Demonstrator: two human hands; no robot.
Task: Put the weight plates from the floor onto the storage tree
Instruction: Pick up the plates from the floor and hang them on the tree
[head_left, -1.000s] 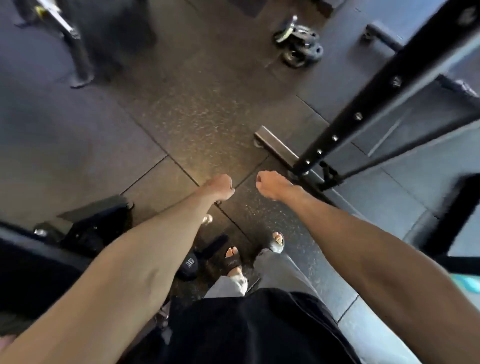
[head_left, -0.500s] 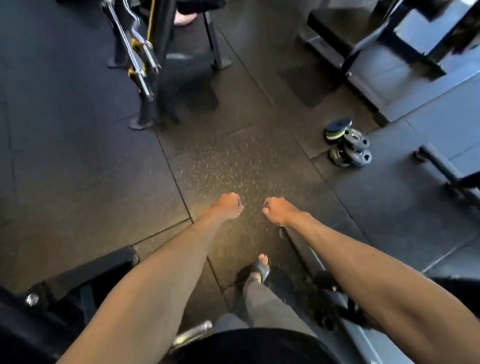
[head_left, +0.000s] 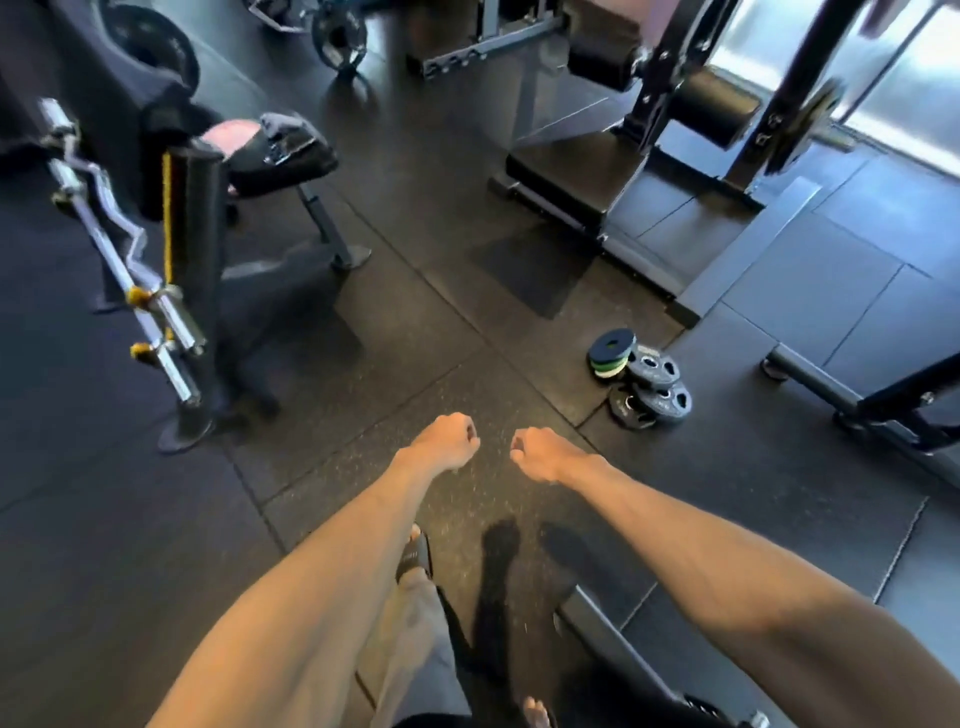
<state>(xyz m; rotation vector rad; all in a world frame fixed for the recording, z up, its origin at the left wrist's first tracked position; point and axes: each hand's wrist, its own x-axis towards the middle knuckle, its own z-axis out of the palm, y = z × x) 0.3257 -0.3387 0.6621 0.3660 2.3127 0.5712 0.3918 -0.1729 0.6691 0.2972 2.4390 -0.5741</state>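
The left grip (head_left: 448, 441) and right grip (head_left: 541, 454) were curled closed on nothing. The weight plates (head_left: 647, 376) were judged best approached squarely and lifted singly.

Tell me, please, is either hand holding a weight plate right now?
No, the left hand and right hand are empty fists, and the weight plates lie on the floor.

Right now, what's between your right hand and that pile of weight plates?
Only bare speckled rubber floor lies between the right hand and the pile of weight plates; the head view shows it.
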